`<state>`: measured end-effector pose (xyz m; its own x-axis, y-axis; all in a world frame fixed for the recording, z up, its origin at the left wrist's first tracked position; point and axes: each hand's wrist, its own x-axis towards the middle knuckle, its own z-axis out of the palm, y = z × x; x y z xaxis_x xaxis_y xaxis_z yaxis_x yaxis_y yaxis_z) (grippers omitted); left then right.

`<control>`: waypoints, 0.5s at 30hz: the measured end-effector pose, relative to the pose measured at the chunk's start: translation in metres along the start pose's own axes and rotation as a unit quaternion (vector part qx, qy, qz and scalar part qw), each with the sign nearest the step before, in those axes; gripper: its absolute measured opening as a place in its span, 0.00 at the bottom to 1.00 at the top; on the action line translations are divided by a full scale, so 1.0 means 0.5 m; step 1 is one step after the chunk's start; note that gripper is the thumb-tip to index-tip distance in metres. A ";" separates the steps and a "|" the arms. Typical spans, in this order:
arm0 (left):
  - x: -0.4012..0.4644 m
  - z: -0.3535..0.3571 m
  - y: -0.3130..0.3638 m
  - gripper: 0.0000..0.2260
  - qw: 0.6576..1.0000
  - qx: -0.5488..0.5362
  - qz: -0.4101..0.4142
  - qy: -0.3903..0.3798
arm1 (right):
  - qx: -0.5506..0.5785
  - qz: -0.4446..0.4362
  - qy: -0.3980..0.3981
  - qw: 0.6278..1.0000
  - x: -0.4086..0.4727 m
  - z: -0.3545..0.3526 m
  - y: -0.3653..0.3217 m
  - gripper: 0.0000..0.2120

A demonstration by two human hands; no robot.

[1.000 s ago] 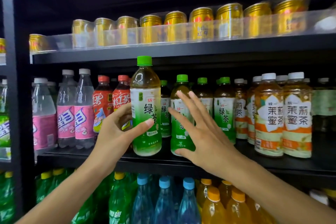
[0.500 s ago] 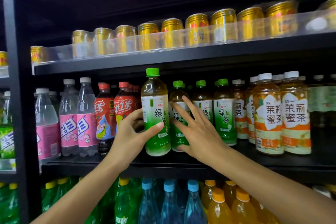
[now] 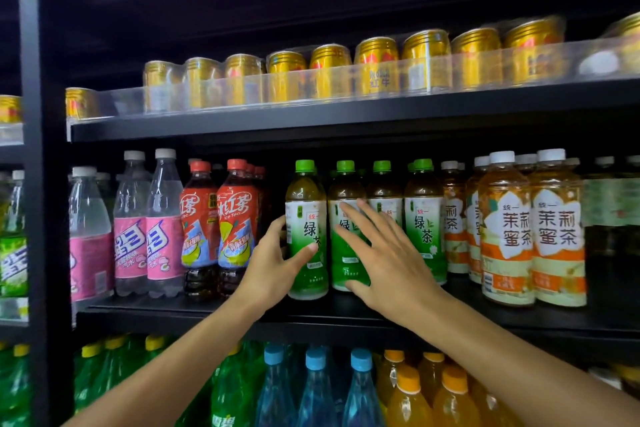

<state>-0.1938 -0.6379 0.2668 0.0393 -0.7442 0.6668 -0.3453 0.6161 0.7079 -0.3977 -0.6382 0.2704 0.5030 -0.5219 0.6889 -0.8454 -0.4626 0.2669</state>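
The left hand's [image 3: 273, 260] grip was narrow and full. Its thumb lay across the front label and its fingers curled round the far side of the green tea bottle [image 3: 305, 215]. That bottle stood upright on the front of the middle shelf [image 3: 173, 308], its green cap level with the caps beside it.

Just right of that bottle, the right hand [image 3: 388, 253] held nothing. Its fingers were straight and spread, laid flat against the second green tea bottle [image 3: 346, 189], with the thumb low near the base. More green-capped bottles stood further right, and then the jasmine tea bottles [image 3: 554, 236] with white caps.

Just left of the held bottle stood the red iced tea bottles [image 3: 237, 218]. Above it, on the next shelf up, ran a row of gold cans [image 3: 375, 66]. Below it stood blue-capped bottles [image 3: 315, 388].
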 end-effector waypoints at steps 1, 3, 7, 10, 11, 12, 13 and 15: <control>0.003 -0.001 -0.001 0.26 1.000 0.020 0.006 -0.007 | 0.007 -0.002 -0.003 1.000 -0.004 -0.004 0.001 0.41; 0.002 -0.001 -0.002 0.30 0.997 0.065 0.022 -0.029 | 0.015 -0.011 -0.007 1.000 -0.011 -0.010 0.006 0.40; -0.027 -0.003 0.001 0.45 0.950 0.282 0.135 -0.018 | 0.018 -0.039 -0.017 0.999 -0.028 -0.002 0.020 0.34; -0.052 -0.006 -0.005 0.44 0.868 0.404 0.287 -0.037 | 0.018 -0.053 -0.030 0.998 -0.036 0.006 0.025 0.31; -0.057 -0.006 -0.008 0.40 0.847 0.433 0.304 -0.053 | 0.017 -0.055 -0.033 0.998 -0.037 0.007 0.025 0.31; -0.058 -0.006 -0.015 0.37 0.830 0.460 0.309 -0.062 | 0.016 -0.057 -0.034 0.998 -0.036 0.009 0.025 0.30; -0.056 -0.006 -0.021 0.34 0.819 0.482 0.305 -0.068 | 0.014 -0.059 -0.032 0.998 -0.034 0.008 0.025 0.30; -0.047 -0.007 -0.027 0.32 0.806 0.508 0.292 -0.084 | 0.003 -0.062 -0.028 0.998 -0.028 0.011 0.024 0.30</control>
<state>-0.1868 -0.6276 0.2424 -0.5065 -0.4805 0.7159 -0.8517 0.4080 -0.3287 -0.4141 -0.6404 0.2601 0.6128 -0.4993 0.6126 -0.7751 -0.5307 0.3428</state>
